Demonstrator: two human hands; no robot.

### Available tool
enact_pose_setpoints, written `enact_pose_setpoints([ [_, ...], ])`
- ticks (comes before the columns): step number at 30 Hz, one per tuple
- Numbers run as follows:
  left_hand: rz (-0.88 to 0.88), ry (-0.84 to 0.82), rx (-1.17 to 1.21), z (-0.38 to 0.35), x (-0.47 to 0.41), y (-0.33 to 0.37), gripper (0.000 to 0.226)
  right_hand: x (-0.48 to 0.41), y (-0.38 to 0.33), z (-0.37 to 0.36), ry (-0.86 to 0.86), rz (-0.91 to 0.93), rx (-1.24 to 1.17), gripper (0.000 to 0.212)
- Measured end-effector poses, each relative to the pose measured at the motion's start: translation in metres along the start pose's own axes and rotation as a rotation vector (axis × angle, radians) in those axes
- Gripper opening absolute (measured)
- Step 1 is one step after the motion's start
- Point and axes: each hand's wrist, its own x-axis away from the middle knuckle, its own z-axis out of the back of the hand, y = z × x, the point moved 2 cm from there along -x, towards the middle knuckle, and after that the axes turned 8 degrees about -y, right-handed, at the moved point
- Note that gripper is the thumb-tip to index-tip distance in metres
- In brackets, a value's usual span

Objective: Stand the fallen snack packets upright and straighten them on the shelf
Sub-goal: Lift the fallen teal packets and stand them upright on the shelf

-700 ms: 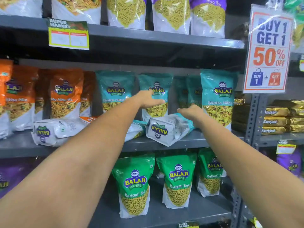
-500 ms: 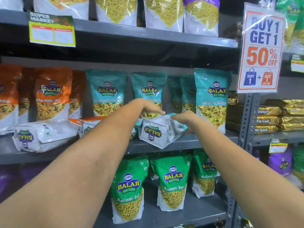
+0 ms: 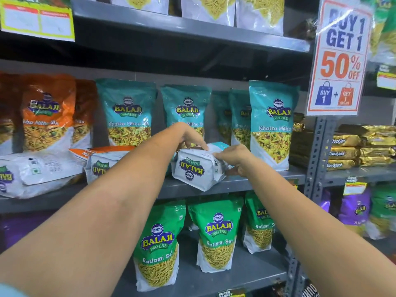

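Observation:
A fallen teal snack packet (image 3: 196, 168) lies on the middle shelf (image 3: 246, 183) with its white base and an upside-down logo facing me. My left hand (image 3: 186, 138) grips its top left edge and my right hand (image 3: 234, 158) holds its right side. Two more fallen packets lie to the left: an orange-topped one (image 3: 105, 163) and a white-backed one (image 3: 40, 172). Behind them, teal packets (image 3: 128, 116) and orange packets (image 3: 47, 116) stand upright. A tall teal packet (image 3: 272, 125) stands just right of my right hand.
Green packets (image 3: 216, 234) stand on the shelf below. Pale packets line the top shelf (image 3: 192, 28). A "Buy 1 Get 1" sign (image 3: 340, 56) hangs on the grey upright (image 3: 317, 155) at right, with gold biscuit packs (image 3: 362, 146) stacked beyond it.
Both hands came down from the upright packets and closed on the fallen teal packet. Its base now tips toward me at the shelf edge. The view moved closer.

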Motion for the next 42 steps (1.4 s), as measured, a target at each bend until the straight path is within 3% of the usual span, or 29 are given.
enact_pose_setpoints([
  [6,-0.043,0.095,0.127,0.000,0.002,-0.001,0.038,-0.007,0.007,0.008,0.052,0.059,-0.159,0.037],
  [9,-0.075,0.173,0.276,0.004,-0.002,-0.006,0.055,-0.013,0.009,0.014,0.057,0.129,-0.177,0.047],
  [12,-0.144,0.258,0.386,0.005,0.002,-0.007,0.056,-0.016,0.010,0.018,0.069,0.270,-0.072,0.060],
  [16,-0.281,0.435,0.539,0.002,0.011,-0.005,0.043,-0.018,0.011,0.027,0.086,0.486,0.023,0.062],
  [19,-0.349,0.565,0.724,-0.007,0.014,-0.006,0.051,-0.020,0.008,0.035,0.053,0.639,0.038,0.065],
  [25,-0.364,0.885,0.806,-0.033,0.015,-0.011,0.050,-0.020,-0.005,0.036,0.027,0.841,0.136,0.077],
  [28,-0.287,0.995,0.652,-0.056,0.015,-0.017,0.052,-0.025,0.007,0.027,0.005,0.859,0.174,0.078],
  [32,-0.246,1.097,0.560,-0.079,0.014,-0.016,0.050,-0.035,0.029,0.021,-0.054,0.846,-0.006,0.075],
  [37,-0.260,1.082,0.501,-0.079,0.021,-0.013,0.051,-0.031,0.028,0.029,-0.073,0.857,-0.051,0.074],
  [42,-0.279,1.096,0.502,-0.087,0.022,-0.012,0.051,-0.035,0.031,0.029,-0.066,0.680,-0.308,0.053],
])
